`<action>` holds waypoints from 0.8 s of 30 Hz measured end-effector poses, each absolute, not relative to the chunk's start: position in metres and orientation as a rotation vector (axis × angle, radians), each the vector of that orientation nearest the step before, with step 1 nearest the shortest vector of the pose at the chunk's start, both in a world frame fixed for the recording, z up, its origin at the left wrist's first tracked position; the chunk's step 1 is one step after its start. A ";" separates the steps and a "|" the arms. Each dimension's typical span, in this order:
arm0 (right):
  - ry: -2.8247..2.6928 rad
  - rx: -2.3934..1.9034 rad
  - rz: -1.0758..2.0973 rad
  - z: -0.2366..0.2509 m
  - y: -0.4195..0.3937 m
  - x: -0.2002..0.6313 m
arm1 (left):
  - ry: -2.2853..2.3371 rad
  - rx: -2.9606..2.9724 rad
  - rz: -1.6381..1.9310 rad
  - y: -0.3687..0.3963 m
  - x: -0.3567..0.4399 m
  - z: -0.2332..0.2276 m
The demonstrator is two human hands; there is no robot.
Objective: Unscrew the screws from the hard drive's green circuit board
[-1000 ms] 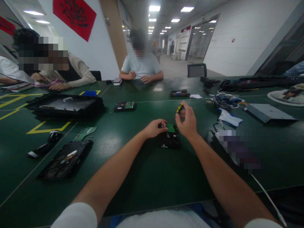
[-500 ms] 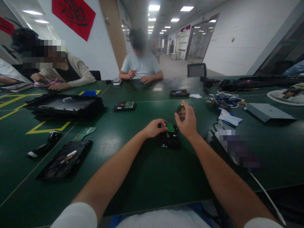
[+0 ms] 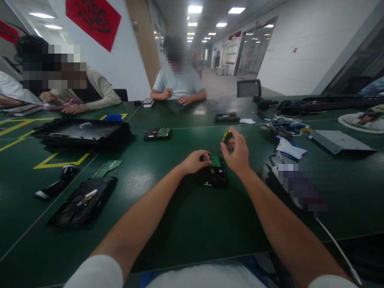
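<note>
A black hard drive (image 3: 213, 176) with a green circuit board (image 3: 215, 161) on its upper face lies on the table in front of me. My left hand (image 3: 198, 161) is closed on its far left corner, thumb by the board's edge; the fingertips are partly hidden. Above the drive's far right side, my right hand (image 3: 236, 151) grips a yellow and black screwdriver (image 3: 227, 136) by its handle between thumb and fingers. The handle tilts to the upper right. I cannot make out the shaft or where its tip is.
Left on the green table (image 3: 168, 224) lie an opened black casing (image 3: 85, 200), a loose circuit board (image 3: 108, 168), a black tray stack (image 3: 81, 134) and another hard drive (image 3: 157, 134). Right are a cloth (image 3: 290, 149), a metal box (image 3: 342, 143) and a white cable (image 3: 337, 248). People sit opposite.
The screwdriver handle has turned slightly in my right hand, with more of its yellow showing. My left hand and the hard drive stay in place.
</note>
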State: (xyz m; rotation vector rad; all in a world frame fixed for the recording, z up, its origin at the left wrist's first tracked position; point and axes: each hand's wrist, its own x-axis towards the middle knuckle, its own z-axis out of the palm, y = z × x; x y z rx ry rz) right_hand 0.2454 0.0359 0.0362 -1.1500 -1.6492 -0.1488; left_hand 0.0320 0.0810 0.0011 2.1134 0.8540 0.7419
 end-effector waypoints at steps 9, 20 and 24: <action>-1.636 -1.165 -0.178 0.037 0.036 0.245 | 0.871 2.112 0.716 0.083 0.032 0.000; -1.626 -1.186 -0.170 0.038 0.034 0.244 | 0.859 2.099 0.732 0.082 0.032 0.000; -1.644 -1.163 -0.162 0.038 0.035 0.244 | 0.850 2.107 0.745 0.083 0.032 -0.002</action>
